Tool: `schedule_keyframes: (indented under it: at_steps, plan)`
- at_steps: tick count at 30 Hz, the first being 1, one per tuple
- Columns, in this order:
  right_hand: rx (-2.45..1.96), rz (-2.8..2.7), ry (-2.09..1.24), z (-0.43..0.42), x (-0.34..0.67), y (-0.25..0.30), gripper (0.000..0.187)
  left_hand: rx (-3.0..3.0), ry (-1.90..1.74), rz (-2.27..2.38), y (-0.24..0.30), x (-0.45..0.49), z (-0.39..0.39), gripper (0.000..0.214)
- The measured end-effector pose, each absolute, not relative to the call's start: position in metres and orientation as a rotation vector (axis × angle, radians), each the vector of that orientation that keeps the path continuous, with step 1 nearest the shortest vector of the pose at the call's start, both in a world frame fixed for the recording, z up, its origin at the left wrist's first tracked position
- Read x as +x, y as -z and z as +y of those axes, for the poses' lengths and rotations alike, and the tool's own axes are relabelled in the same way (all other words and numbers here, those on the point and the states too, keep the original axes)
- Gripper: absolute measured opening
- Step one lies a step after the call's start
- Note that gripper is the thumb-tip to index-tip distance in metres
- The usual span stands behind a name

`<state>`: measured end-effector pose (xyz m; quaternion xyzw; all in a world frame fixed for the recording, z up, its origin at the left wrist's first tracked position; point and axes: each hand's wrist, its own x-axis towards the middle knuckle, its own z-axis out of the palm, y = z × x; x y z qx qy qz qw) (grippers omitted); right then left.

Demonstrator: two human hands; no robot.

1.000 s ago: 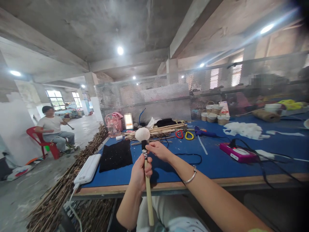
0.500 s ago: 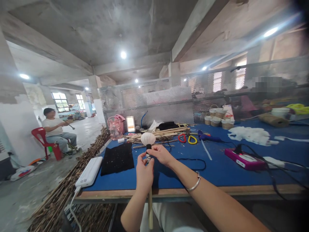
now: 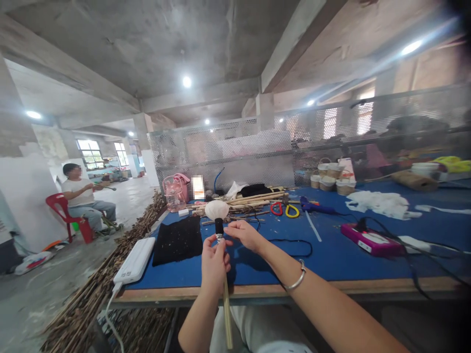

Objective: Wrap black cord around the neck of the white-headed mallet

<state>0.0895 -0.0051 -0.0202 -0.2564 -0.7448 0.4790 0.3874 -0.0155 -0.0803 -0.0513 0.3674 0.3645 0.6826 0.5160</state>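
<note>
Across the lower middle, a blue table (image 3: 268, 269) with a wooden front edge crosses the frame. Over that edge the pale stick (image 3: 227, 318) runs nearly upright, its white head (image 3: 217, 210) pointing up at mid-frame. The left hand (image 3: 214, 260) wraps its shaft; the right hand (image 3: 245, 234) has fingertips by the black band (image 3: 219, 226), whether pinching I cannot tell. Left lies a black cloth (image 3: 177, 240), right a magenta box (image 3: 368, 240); the head partly hides loose sticks (image 3: 257, 198). Farther, a perforated partition (image 3: 253, 169) stands mid-frame; far left, a person (image 3: 81, 191) sits in the concrete hall.
</note>
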Motion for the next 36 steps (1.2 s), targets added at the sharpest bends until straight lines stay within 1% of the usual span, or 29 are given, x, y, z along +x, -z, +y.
schedule_keyframes:
  at_steps: [3,11,14,17,19,22,24,29,34,36]
  plan:
    - [-0.681,-1.899,-1.2,-0.004,0.087,0.024,0.04,0.809,-1.631,0.778,0.052,-0.019,-0.081,0.042]
    - [-0.584,-1.799,-1.365,-0.005,0.083,0.024,0.038,0.717,-1.565,0.555,0.046,-0.018,-0.08,0.036]
    - [-0.531,-1.702,-1.448,-0.003,0.086,0.023,0.039,0.731,-1.446,0.584,0.043,-0.017,-0.079,0.032]
    - [-0.575,-1.704,-1.509,-0.001,0.089,0.023,0.04,0.784,-1.299,0.714,0.043,-0.018,-0.077,0.033]
    - [-0.612,-1.729,-1.457,0.0,0.09,0.024,0.038,0.913,-1.337,0.867,0.045,-0.019,-0.075,0.033]
    - [-0.656,-1.789,-1.395,0.002,0.087,0.027,0.037,1.138,-1.547,1.146,0.051,-0.018,-0.073,0.034]
    - [-0.684,-1.809,-1.381,0.003,0.084,0.03,0.036,1.234,-1.662,1.245,0.055,-0.017,-0.072,0.038]
    - [-0.717,-1.754,-1.252,0.006,0.082,0.033,0.037,1.272,-1.679,1.236,0.063,-0.018,-0.07,0.031]
    - [-0.744,-1.634,-1.408,0.003,0.086,0.028,0.04,1.134,-1.655,1.111,0.058,-0.018,-0.074,0.033]
    - [-0.702,-1.646,-1.408,-0.002,0.086,0.026,0.038,1.067,-1.653,1.055,0.055,-0.019,-0.079,0.037]
